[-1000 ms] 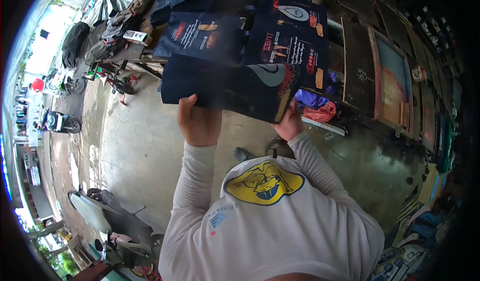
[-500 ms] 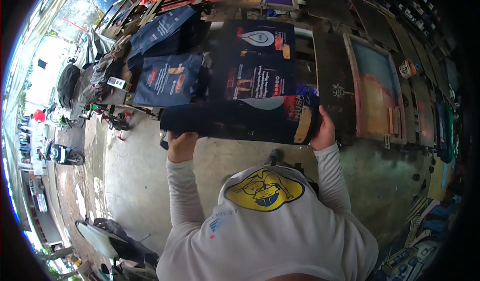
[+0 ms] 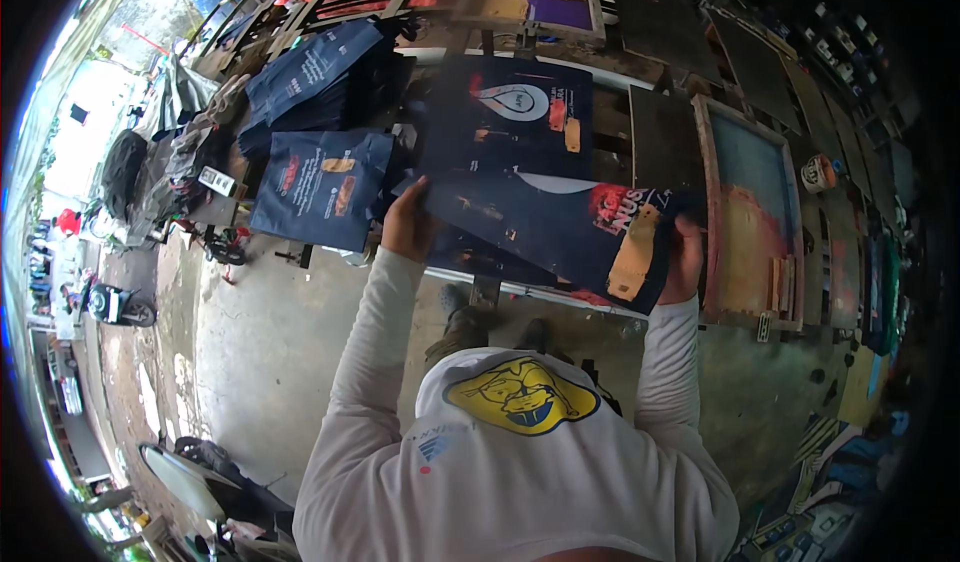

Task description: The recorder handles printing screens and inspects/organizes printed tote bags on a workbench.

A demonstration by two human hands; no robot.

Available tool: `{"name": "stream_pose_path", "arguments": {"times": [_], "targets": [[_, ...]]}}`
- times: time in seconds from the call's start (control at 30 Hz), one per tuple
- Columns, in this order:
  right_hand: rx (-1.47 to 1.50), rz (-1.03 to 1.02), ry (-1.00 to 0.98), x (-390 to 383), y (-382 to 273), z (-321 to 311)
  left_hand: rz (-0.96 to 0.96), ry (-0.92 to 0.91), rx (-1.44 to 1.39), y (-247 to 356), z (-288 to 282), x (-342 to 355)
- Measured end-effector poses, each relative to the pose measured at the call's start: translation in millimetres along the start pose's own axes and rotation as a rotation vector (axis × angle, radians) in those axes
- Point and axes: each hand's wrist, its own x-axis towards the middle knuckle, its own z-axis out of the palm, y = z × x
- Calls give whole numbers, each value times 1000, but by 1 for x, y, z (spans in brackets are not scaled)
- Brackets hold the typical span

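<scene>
A dark navy fabric piece [image 3: 545,224] with white, red and tan printing hangs stretched between my hands, slanting down to the right. My left hand [image 3: 408,224] pinches its left corner, and my right hand [image 3: 683,262] grips its right edge beside a tan patch. Beneath and beyond it, another navy printed piece [image 3: 455,112] lies flat on the work table, partly covered by the held one. Left of my left hand rests a navy printed piece [image 3: 325,177], with a stack of similar ones [image 3: 315,77] behind it.
A wooden-framed printing screen [image 3: 708,202] leans or lies right of my right hand, with a small tub [image 3: 818,173] past it. Another framed screen [image 3: 598,7] is at the far side. Parked motorcycles [image 3: 125,305] stand at left on the concrete floor [image 3: 265,362].
Both hands have shifted right, the left one also farther from my body. The held fabric has gone from a level, bunched strip to a spread, slanted sheet over the table.
</scene>
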Motion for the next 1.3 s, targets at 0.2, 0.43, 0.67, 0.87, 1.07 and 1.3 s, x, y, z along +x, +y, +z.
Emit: {"name": "stream_pose_path", "arguments": {"times": [0.2,0.43,0.67,0.87,1.07,1.3], "targets": [[79,-207,109,16,-20,-49,44,-48,311,38,-20,68],[-429,-322,382,66,12,-1,-274,-186,-22,93,-44,129],[-525,-197,332,234,-41,0,-154,-264,164,123,-32,278],[-539,-171,263,306,-72,-24,75,-255,103,136,-3,292],[-589,-15,406,323,-38,-117,-64,-102,276,43,-44,291],[-680,40,631,315,16,-191,-191,32,491,-57,-91,298]]}}
